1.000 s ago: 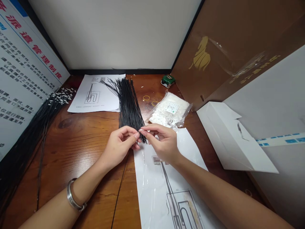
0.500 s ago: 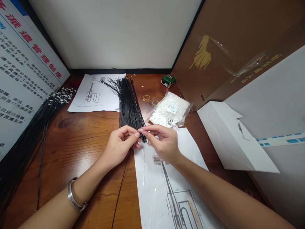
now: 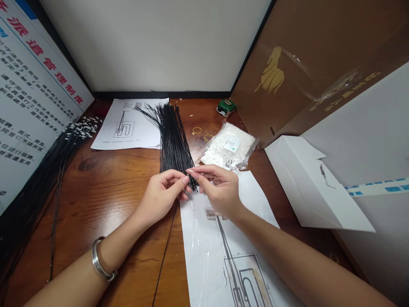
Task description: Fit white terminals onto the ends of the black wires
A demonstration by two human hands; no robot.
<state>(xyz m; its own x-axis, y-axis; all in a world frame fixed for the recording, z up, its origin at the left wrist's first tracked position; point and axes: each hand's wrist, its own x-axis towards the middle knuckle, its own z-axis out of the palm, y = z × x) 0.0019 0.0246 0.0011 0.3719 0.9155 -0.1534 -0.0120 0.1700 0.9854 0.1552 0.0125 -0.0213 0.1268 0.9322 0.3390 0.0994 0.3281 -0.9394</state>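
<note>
My left hand (image 3: 161, 197) and my right hand (image 3: 217, 189) meet fingertip to fingertip above the near end of a bundle of thin black wires (image 3: 172, 136). Both are closed in a pinch. The left pinches one black wire (image 3: 164, 260) that trails down toward me across the wooden table (image 3: 111, 187). What the right fingertips pinch is too small to make out. A clear bag of small white connectors (image 3: 228, 147) lies just beyond my right hand. Under my right forearm lies a sheet with a wiring drawing (image 3: 220, 251).
A second drawing sheet (image 3: 128, 125) lies at the back. Black wires with white ends (image 3: 54, 162) lie along the left, beside a printed board (image 3: 28, 94). A green tape measure (image 3: 226, 106), two yellow rubber bands (image 3: 201, 133), a white box (image 3: 313, 183) and brown cardboard (image 3: 303, 64) are to the right.
Both hands have stayed pinched together at the bundle's near end; the trailing wire below the left hand has shifted slightly to the right.
</note>
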